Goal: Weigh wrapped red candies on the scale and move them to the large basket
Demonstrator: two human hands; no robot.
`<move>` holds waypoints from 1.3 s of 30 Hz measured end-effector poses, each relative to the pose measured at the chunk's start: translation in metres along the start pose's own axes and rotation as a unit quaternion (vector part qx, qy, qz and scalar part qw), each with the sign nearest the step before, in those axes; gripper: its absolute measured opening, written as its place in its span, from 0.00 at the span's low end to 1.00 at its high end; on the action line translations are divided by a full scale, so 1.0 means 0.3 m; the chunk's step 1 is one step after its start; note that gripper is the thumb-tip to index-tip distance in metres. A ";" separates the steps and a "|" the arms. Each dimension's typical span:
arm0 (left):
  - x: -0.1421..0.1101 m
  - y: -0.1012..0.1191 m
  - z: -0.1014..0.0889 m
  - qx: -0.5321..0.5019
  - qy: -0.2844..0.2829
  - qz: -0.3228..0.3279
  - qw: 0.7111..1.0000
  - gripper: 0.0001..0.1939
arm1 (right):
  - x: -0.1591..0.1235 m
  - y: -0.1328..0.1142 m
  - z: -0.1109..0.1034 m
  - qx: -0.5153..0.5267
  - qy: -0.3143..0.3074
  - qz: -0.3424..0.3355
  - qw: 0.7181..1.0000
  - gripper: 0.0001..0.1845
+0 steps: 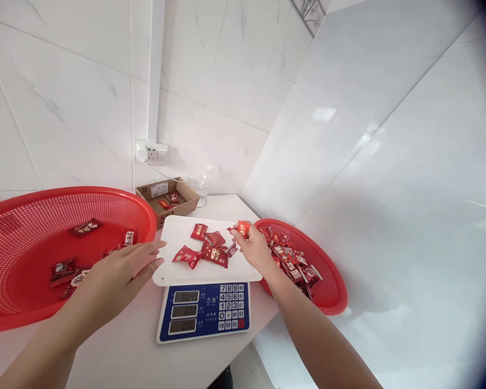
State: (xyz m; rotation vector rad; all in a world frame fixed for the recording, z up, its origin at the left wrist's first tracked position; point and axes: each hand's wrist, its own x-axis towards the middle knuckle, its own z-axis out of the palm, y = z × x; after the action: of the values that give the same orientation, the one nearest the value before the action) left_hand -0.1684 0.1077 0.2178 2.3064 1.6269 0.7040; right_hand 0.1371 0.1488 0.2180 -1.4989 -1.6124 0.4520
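A digital scale (204,313) with a white weighing tray (172,254) stands on the table. Several red wrapped candies (214,254) lie on that tray, some overlapping. Over its right side, my right hand (251,246) pinches a small red candy packet (243,229) between thumb and fingers. My left hand (123,270) is by the tray's left edge, fingers stretched out and nothing held; I cannot tell whether the fingertips touch the tray. Behind it sits a large red plastic basket (141,210) with a few wrapped candies inside, partly hidden by the hand.
At the right, a second red basket (328,254) holds many candy packets. An open cardboard box (192,202) with a few packets stands behind the scale, beside a clear plastic bottle (204,181). A tiled wall with a power socket (156,154) rises behind the white table (113,356).
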 end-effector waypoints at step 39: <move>0.006 0.023 -0.008 -0.005 -0.020 -0.005 1.000 0.24 | -0.258 0.230 -0.196 -0.144 0.181 0.187 0.955 0.25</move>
State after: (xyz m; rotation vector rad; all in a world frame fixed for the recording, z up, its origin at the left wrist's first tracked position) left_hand -0.1635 0.1067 0.2233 2.2885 1.6121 0.6581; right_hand 0.2183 0.0744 0.1725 -1.9900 -1.1419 0.1305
